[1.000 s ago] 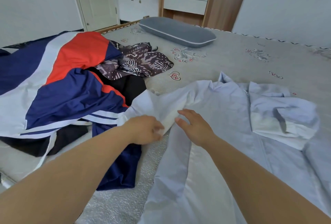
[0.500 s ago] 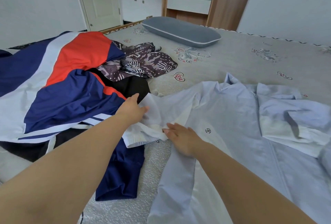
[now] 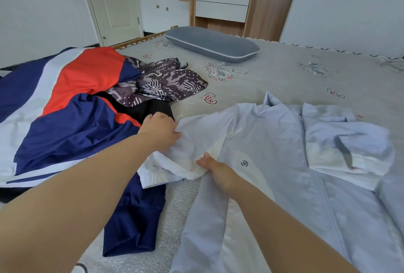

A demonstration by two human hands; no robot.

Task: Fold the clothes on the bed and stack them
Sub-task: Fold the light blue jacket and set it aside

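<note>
The left hand [image 3: 158, 132] has moved up and away from the right hand [image 3: 219, 173] since a second ago, when the two hands were close together on the same bit of cloth. Now the left hand grips the pale blue jacket [image 3: 273, 152] high up on its sleeve [image 3: 196, 141], with its fingers curled into the cloth. The right hand sits lower, at about 5 o'clock from the left hand, and pinches the sleeve near its white cuff [image 3: 159, 176]. The sleeve is now pulled out more than before, and a small round badge [image 3: 244, 163] shows on the jacket's chest, just to the right hand's 2 o'clock. The jacket lies flat on the bed [image 3: 295, 80], with its other sleeve [image 3: 341, 141] folded over its front. At 9 o'clock from the jacket is a big pile: a blue, white and red top [image 3: 65, 109], some black cloth [image 3: 150, 109], and a dark spotted and striped piece [image 3: 166, 82] at the pile's 2 o'clock. The bed has a grey sheet with little flower and heart pictures. A long grey pillow [image 3: 212, 43] lies at 12 o'clock, far up the bed. Behind it stands a wooden cupboard [image 3: 223, 2] with two white drawers. A white door [image 3: 113, 4] is at 11 o'clock, and the walls are white.
</note>
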